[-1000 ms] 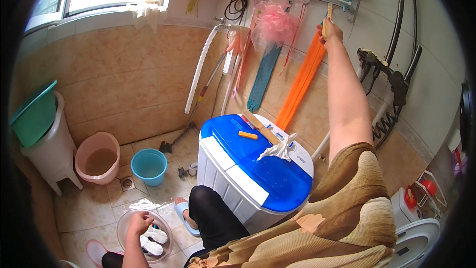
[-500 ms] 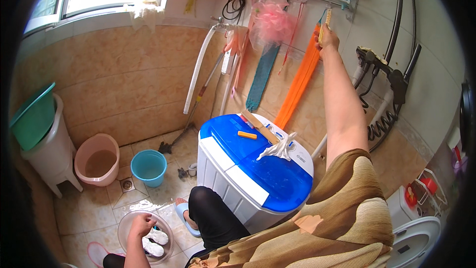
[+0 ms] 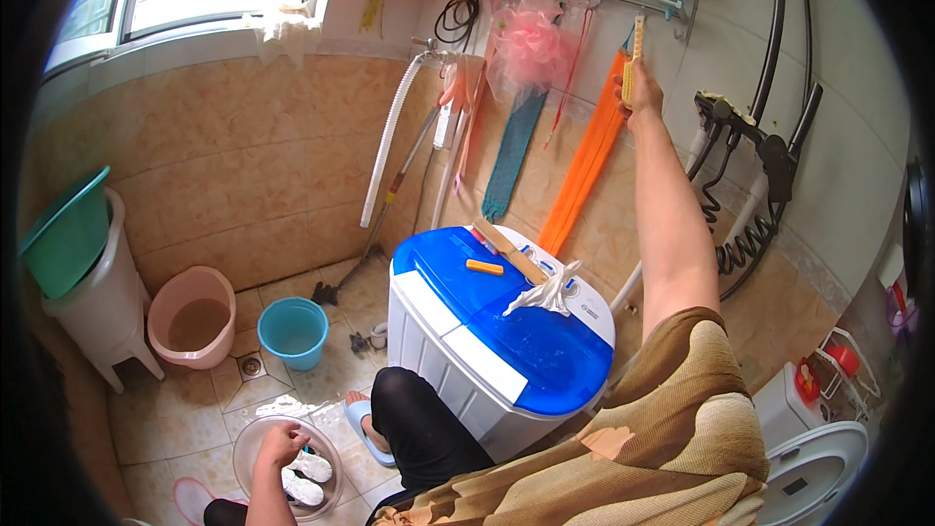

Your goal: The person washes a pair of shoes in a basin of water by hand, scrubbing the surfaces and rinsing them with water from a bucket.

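Note:
My right hand [image 3: 643, 95] is raised high at the wall, closed round a yellow brush [image 3: 630, 78] whose upper end meets the hanging rail. Just below it hangs a long orange scrubbing strap [image 3: 584, 166]. Low at the left, my left hand [image 3: 280, 445] hovers over a round basin [image 3: 336, 472], its fingers loosely bent with nothing visible in them. Inside the basin lie white shoes [image 3: 310, 477], partly hidden by the hand. A wooden-handled brush [image 3: 511, 251], an orange bar [image 3: 484, 268] and a crumpled white cloth [image 3: 550, 290] rest on the blue-lidded washing machine [image 3: 458, 356].
A pink tub [image 3: 195, 351] of murky water and a blue bucket [image 3: 294, 331] stand on the wet tiles. On the wall hang a pink bath puff [image 3: 531, 39], a teal strap [image 3: 514, 156] and black coiled hoses [image 3: 750, 253]. A toilet [image 3: 818, 468] is at the lower right.
The brush in my right hand stands more upright against the rail, and the hand has dropped slightly. My left hand stays over the basin almost unmoved.

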A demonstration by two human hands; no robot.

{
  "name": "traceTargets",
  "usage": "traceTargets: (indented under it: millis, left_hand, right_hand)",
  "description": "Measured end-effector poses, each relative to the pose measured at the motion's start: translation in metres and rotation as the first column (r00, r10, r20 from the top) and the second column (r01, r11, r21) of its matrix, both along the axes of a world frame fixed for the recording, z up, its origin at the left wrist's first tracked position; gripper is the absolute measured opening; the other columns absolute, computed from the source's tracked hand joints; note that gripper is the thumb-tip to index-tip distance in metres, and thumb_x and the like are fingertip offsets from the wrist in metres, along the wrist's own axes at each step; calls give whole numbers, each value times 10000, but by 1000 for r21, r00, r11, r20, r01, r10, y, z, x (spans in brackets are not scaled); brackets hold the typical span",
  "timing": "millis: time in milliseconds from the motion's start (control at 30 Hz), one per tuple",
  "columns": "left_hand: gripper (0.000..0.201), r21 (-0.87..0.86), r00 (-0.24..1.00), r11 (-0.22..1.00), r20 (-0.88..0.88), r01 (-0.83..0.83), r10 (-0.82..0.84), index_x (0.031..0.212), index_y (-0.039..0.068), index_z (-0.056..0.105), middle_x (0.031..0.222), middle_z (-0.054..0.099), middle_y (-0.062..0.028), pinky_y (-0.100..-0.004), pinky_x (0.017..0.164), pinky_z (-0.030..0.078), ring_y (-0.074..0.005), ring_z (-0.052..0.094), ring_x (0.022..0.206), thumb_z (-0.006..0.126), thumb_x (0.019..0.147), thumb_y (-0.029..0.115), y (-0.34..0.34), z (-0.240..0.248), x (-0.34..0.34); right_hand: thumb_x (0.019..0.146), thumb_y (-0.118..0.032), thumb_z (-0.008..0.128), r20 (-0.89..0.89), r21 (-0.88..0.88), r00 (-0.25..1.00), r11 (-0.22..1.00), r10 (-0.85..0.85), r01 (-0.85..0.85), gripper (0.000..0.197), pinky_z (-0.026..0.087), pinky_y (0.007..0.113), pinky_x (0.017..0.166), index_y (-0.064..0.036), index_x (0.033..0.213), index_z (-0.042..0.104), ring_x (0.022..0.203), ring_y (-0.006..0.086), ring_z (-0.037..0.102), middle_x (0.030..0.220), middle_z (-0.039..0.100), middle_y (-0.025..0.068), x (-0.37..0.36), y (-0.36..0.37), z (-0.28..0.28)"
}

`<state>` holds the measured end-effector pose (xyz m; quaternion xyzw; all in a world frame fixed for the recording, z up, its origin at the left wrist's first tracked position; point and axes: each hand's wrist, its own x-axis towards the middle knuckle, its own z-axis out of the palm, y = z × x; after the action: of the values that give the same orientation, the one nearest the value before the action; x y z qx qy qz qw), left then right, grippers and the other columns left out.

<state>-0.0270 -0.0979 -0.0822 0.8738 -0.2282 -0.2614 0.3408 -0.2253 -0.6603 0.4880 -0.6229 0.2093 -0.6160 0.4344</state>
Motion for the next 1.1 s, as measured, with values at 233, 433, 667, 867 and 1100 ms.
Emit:
traceTargets:
  millis: [233,433,667,867,1100]
  left_hand:
    - [468,13,1000,1000,15,18,-18,1180,28,618,1045,679,-175,-367,855,499,-293,657,968,698,789,272,-3,7,-2]
    - [477,31,999,999,27,22,-23,1174,21,622,1031,683,-178,-362,840,506,-293,664,945,696,783,283,-5,13,-2]
    - [449,24,999,999,16,41,-42,1173,-11,611,1032,678,-194,-344,794,519,-266,665,907,692,806,235,-9,7,1]
    - [454,0,999,999,-26,47,-47,1178,-35,599,1024,677,-204,-339,780,520,-252,665,899,698,807,206,-4,-8,7]
    - [463,17,999,999,-13,48,-48,1187,-32,596,1036,674,-205,-346,786,518,-255,664,898,694,808,214,-4,-9,5]
  right_hand:
    - [954,-449,429,65,-76,996,995,-54,59,401,406,269,407,-124,1109,606,566,123,558,793,625,24,0,-26,5]
    - [891,-318,547,99,-104,956,953,-276,286,418,513,302,469,-134,1266,562,638,153,611,884,645,43,-6,-11,-10]
    - [822,-260,629,182,-142,790,780,-585,610,463,557,365,628,-146,1267,566,813,231,668,989,670,100,-19,-30,-22]
    - [800,-287,685,118,-169,691,672,-713,721,494,521,413,818,-210,1273,564,930,296,644,1057,628,149,-26,-59,-17]
    - [815,-296,679,59,-268,630,595,-775,758,520,508,409,826,-265,1313,532,960,318,606,1040,563,164,-33,-61,-15]
